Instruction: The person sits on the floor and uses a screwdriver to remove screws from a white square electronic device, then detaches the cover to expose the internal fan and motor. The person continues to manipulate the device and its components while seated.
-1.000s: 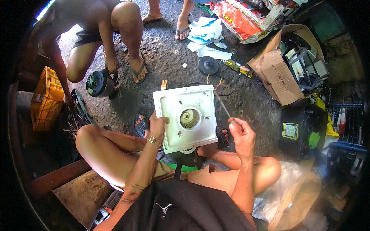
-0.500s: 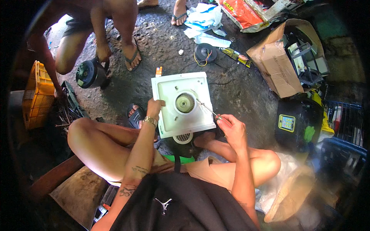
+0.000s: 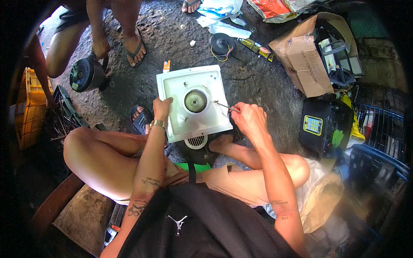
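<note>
A square white exhaust fan housing (image 3: 204,122) is tilted up in front of me, with a round blower wheel (image 3: 195,101) in its middle. My left hand (image 3: 161,111) grips its left edge, thumb over the front face. In my right hand (image 3: 249,118) is a screwdriver (image 3: 224,106), its thin shaft pointing left. The tip meets or nearly meets a small fastener to the right of the round opening. A white slotted round vent (image 3: 196,142) shows below the housing's lower edge.
Across from me a co-worker's hand (image 3: 101,48) holds a dark round motor-like part (image 3: 86,74). An orange crate (image 3: 29,103) stands at left. A black motor (image 3: 221,44) with wires lies beyond the housing. A cardboard box (image 3: 301,64) and a black case (image 3: 327,139) stand at right.
My right hand has turned at the wrist, its back now more upward, around the screwdriver. The whole view has shifted, so the scene sits slightly further left and up. My left hand keeps its grip.
</note>
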The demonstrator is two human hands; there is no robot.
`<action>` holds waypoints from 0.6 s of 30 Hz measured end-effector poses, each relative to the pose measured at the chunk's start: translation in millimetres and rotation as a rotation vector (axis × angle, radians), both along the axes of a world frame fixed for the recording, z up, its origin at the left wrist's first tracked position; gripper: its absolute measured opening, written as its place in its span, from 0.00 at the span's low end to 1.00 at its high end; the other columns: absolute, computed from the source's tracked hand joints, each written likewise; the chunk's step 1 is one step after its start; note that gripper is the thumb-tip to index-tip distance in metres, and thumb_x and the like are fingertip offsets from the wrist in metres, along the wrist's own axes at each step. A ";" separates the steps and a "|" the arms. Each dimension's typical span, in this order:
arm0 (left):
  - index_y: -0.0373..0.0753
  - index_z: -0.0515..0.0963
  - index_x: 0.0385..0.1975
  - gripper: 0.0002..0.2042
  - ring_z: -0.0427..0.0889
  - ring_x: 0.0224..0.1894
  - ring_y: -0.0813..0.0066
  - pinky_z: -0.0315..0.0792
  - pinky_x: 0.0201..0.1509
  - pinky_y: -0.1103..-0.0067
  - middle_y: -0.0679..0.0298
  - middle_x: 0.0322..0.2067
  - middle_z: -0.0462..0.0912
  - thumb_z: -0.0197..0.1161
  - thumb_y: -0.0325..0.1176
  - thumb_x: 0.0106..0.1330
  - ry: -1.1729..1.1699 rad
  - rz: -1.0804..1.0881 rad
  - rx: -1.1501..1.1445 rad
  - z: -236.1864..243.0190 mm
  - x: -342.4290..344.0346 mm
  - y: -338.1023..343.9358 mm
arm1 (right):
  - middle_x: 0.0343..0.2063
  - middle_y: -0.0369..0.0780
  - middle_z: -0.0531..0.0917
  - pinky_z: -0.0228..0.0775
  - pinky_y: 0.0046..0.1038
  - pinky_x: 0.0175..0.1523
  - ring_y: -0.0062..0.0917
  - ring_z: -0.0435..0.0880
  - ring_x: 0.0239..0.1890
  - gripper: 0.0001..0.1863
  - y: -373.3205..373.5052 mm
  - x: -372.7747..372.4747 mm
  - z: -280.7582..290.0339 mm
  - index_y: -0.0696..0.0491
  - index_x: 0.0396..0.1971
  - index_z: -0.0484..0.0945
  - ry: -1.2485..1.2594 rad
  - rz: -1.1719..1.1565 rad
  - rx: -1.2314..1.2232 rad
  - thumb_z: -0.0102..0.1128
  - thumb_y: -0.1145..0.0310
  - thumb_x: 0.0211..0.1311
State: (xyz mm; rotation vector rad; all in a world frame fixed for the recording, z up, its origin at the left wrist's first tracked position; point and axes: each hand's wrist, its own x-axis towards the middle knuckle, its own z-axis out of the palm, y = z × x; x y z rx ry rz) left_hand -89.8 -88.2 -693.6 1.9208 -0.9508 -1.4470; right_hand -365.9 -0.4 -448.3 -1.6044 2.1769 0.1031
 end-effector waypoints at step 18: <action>0.26 0.84 0.48 0.21 0.89 0.44 0.57 0.78 0.51 0.68 0.46 0.43 0.89 0.71 0.32 0.56 0.057 -0.026 0.040 11.3 2.0 -1.2 | 0.31 0.57 0.87 0.83 0.47 0.45 0.50 0.90 0.38 0.11 -47.3 17.5 -12.1 0.61 0.29 0.89 0.157 0.367 0.049 0.65 0.67 0.55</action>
